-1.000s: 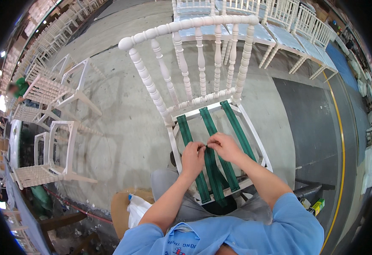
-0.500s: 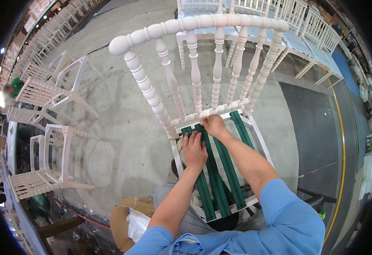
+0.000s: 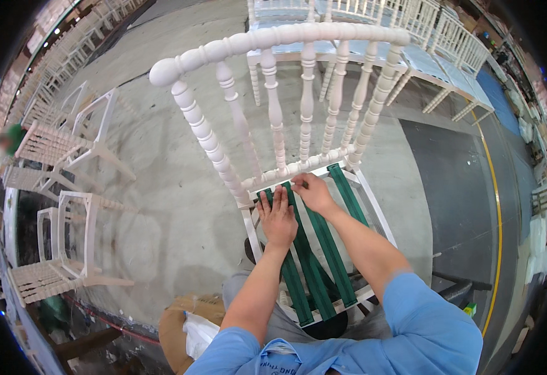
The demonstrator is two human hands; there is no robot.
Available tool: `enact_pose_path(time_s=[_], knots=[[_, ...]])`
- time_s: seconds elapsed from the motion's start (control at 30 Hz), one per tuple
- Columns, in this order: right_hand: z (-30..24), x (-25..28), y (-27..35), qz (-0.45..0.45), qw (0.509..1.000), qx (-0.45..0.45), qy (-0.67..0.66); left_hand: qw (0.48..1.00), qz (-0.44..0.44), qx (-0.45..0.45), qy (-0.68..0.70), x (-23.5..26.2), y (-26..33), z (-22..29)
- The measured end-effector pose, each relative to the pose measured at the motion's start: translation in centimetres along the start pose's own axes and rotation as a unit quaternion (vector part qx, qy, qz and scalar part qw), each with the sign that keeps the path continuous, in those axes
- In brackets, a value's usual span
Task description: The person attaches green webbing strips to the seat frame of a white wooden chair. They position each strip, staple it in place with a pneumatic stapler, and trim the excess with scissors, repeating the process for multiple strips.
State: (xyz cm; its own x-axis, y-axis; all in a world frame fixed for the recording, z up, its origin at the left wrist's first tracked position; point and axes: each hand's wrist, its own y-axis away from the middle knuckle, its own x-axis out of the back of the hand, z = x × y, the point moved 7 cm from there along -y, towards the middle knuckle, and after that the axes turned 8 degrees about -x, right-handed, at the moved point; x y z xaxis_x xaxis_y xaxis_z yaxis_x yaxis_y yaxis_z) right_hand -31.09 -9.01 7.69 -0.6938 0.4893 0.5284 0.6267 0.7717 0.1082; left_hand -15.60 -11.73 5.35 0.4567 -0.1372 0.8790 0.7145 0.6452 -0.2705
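Observation:
A white chair (image 3: 306, 128) with turned spindles stands before me, its backrest at the far side. Several green webbing straps (image 3: 331, 250) run lengthwise over its open seat frame (image 3: 378, 211). My left hand (image 3: 278, 220) lies flat, fingers spread, across the far ends of the two leftmost straps, pressing them near the rear rail. Beside it, my right hand (image 3: 313, 192) is closed in a pinch by the far end of the second strap. What lies between its fingertips is too small to make out.
Unfinished white chairs (image 3: 89, 206) lie tipped over at the left. A row of white chairs (image 3: 348, 56) with pale blue seats stands beyond the backrest. A brown sack (image 3: 173, 334) with white plastic (image 3: 198, 334) sits by my left arm. A person in green is at the far left.
My left hand has flattened, with its fingers now spread over the straps. The right hand has shifted slightly off the strap end. The whole view has moved a little.

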Motion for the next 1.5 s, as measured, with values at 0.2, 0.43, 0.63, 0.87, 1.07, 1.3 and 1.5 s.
enact_pose_path(time_s=[0.2,0.43,0.63,0.87,1.07,1.3,1.5], knots=[[10.9,17.8,20.6,0.147,0.979,-0.133,-0.039,0.999,0.013,0.005,-0.033,0.2,1.1,-1.4],[21.2,39.9,59.5,0.473,0.740,-0.407,0.251,0.997,0.004,-0.022,-0.068,0.8,0.5,0.7],[28.1,39.1,69.0,0.447,0.706,-0.546,0.066,0.998,-0.049,0.009,-0.043,0.8,0.1,0.9],[26.8,38.4,63.6,0.391,0.759,-0.521,0.009,0.997,-0.057,0.014,-0.054,1.9,0.7,0.2],[24.9,41.2,63.3,0.425,0.765,-0.484,-0.023,0.999,-0.047,0.003,-0.023,1.5,-0.8,1.7],[12.8,38.9,47.7,0.350,0.886,-0.297,-0.064,0.996,-0.066,0.023,-0.054,1.6,1.2,-1.1],[-0.9,26.1,26.0,0.045,0.947,-0.253,-0.193,1.000,-0.027,0.010,-0.011,1.7,1.0,-1.3]])
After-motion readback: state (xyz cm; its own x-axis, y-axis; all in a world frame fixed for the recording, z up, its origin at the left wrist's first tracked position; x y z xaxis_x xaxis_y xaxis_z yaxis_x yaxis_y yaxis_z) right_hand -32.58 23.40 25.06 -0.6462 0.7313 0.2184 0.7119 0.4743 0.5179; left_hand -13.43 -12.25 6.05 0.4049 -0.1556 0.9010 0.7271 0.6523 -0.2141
